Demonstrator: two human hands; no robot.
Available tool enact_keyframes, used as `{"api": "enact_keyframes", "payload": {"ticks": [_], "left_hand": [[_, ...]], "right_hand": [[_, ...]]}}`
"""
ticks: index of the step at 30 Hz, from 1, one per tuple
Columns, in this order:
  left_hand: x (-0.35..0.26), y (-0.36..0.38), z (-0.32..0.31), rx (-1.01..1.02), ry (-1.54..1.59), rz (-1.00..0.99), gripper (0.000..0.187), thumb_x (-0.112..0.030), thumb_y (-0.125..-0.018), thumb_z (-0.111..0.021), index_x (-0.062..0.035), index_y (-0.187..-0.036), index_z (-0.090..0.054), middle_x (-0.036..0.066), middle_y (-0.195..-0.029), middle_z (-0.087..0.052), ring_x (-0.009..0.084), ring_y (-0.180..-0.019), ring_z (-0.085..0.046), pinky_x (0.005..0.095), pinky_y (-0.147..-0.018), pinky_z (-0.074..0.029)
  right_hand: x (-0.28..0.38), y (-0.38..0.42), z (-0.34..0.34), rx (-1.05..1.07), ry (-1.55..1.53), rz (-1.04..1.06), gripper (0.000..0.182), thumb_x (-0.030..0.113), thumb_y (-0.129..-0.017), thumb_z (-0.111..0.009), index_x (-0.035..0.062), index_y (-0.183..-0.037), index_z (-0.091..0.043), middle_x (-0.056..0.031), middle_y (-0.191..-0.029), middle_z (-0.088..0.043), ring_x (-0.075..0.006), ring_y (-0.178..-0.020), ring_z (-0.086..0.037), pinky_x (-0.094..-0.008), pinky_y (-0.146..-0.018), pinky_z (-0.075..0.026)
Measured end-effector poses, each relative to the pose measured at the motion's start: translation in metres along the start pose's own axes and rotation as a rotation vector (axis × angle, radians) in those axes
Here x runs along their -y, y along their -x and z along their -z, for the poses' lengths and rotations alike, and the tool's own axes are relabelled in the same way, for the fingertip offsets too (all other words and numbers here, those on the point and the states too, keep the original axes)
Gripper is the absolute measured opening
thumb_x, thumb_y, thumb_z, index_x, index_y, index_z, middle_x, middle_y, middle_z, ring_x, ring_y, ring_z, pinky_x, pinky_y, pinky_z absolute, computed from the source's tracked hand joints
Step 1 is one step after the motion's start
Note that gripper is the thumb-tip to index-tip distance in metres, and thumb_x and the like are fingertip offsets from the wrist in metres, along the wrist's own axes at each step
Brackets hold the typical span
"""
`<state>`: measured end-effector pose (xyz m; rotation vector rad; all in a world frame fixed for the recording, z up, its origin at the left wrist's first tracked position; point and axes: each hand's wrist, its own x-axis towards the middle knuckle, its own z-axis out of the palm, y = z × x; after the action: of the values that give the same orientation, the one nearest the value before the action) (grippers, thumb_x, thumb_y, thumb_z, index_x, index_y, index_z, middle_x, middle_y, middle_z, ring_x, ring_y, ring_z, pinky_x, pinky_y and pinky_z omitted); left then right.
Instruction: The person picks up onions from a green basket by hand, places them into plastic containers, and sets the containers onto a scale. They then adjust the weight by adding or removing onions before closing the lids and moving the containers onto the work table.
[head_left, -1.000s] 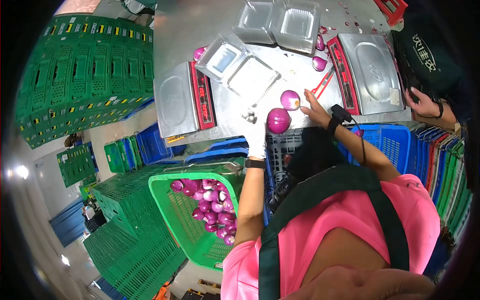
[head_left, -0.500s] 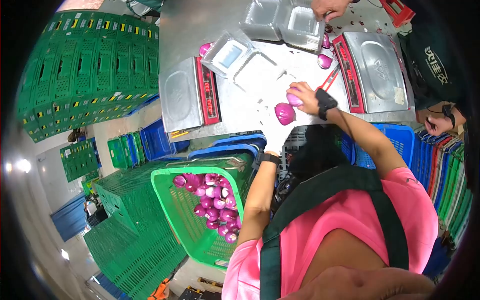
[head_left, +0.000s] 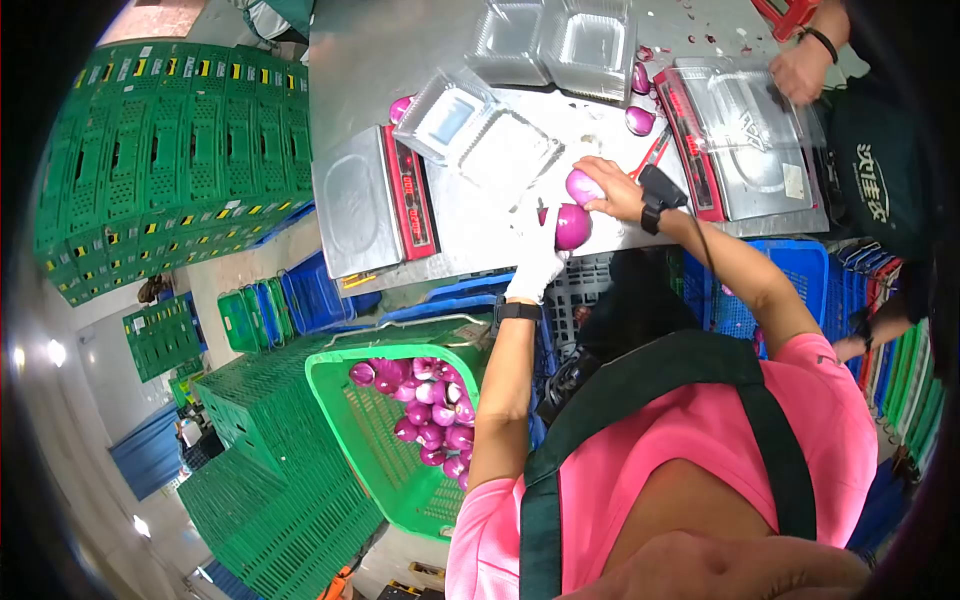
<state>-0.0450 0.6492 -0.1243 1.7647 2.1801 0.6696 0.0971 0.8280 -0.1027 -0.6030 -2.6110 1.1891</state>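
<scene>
My left hand [head_left: 534, 262], in a white glove, grips a large purple onion [head_left: 574, 227] near the front edge of the steel table [head_left: 470, 215]. My right hand [head_left: 612, 190], bare with a black device at the wrist, closes on a smaller purple onion [head_left: 581, 184] just beyond it. An open clear plastic clamshell box [head_left: 487, 138] lies a little to the left of both hands. A red-handled cutter [head_left: 651, 155] rests on the table behind my right hand.
Two scales stand on the table, one at the left [head_left: 368, 202] and one at the right [head_left: 738, 140]. A green basket of purple onions [head_left: 385, 440] sits below. More clamshells [head_left: 562, 40] lie farther back. Another person's hand [head_left: 800, 68] touches the right scale. Green crates [head_left: 170, 150] are stacked left.
My right hand went from resting beside the small onion to gripping it. My left hand closed on the large onion. Another person's hand left the far clamshells; one now reaches the right scale.
</scene>
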Motion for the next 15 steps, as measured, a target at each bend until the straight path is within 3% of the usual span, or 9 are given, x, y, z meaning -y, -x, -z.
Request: {"api": "enact_keyframes", "payload": {"ticks": [4,8,11,12,15], "left_hand": [[-0.043,-0.014,0.005,-0.164,-0.022,0.219,0.101,-0.044,-0.052,-0.081,-0.0014,-0.132,-0.038,0.023,-0.127,-0.042,0.0398,-0.115,-0.043,0.0503,-0.096,-0.035],[-0.056,-0.032,0.002,-0.069,0.098,0.416,0.089,-0.031,-0.058,-0.077,-0.0047,-0.133,-0.037,0.027,-0.131,-0.036,0.0454,-0.122,-0.035,0.0544,-0.101,-0.030],[-0.029,-0.011,-0.015,-0.149,0.296,0.278,0.086,-0.028,-0.060,-0.076,-0.0055,-0.133,-0.038,0.026,-0.133,-0.035,0.0435,-0.125,-0.032,0.0542,-0.104,-0.026],[-0.029,-0.007,-0.010,-0.098,0.491,0.276,0.085,-0.026,-0.061,-0.077,-0.0068,-0.134,-0.037,0.023,-0.135,-0.035,0.0408,-0.128,-0.030,0.0546,-0.106,-0.021],[-0.024,-0.009,0.005,0.094,0.177,0.205,0.088,-0.024,-0.061,-0.078,-0.0083,-0.137,-0.036,0.021,-0.138,-0.034,0.0395,-0.130,-0.028,0.0529,-0.108,-0.017]], "right_hand": [[0.006,0.007,-0.025,-0.231,0.028,0.030,0.067,0.015,-0.075,-0.069,0.0030,-0.133,-0.037,-0.0194,-0.133,-0.040,-0.0385,-0.124,-0.037,-0.0419,-0.104,-0.034],[0.000,0.012,-0.022,-0.247,-0.110,0.034,0.063,0.012,-0.077,-0.067,0.0028,-0.132,-0.038,-0.0197,-0.135,-0.038,-0.0389,-0.125,-0.037,-0.0410,-0.104,-0.034],[-0.011,0.006,-0.008,-0.159,-0.179,0.034,0.061,0.012,-0.077,-0.067,0.0027,-0.130,-0.039,-0.0190,-0.136,-0.037,-0.0385,-0.125,-0.037,-0.0408,-0.104,-0.034],[-0.018,0.004,-0.003,-0.112,-0.148,0.048,0.061,0.011,-0.076,-0.067,0.0032,-0.130,-0.040,-0.0186,-0.137,-0.036,-0.0382,-0.125,-0.037,-0.0408,-0.104,-0.034],[-0.017,0.002,-0.015,-0.064,-0.031,0.006,0.057,0.017,-0.079,-0.065,0.0096,-0.131,-0.043,-0.0161,-0.140,-0.035,-0.0355,-0.127,-0.034,-0.0434,-0.104,-0.034]]}}
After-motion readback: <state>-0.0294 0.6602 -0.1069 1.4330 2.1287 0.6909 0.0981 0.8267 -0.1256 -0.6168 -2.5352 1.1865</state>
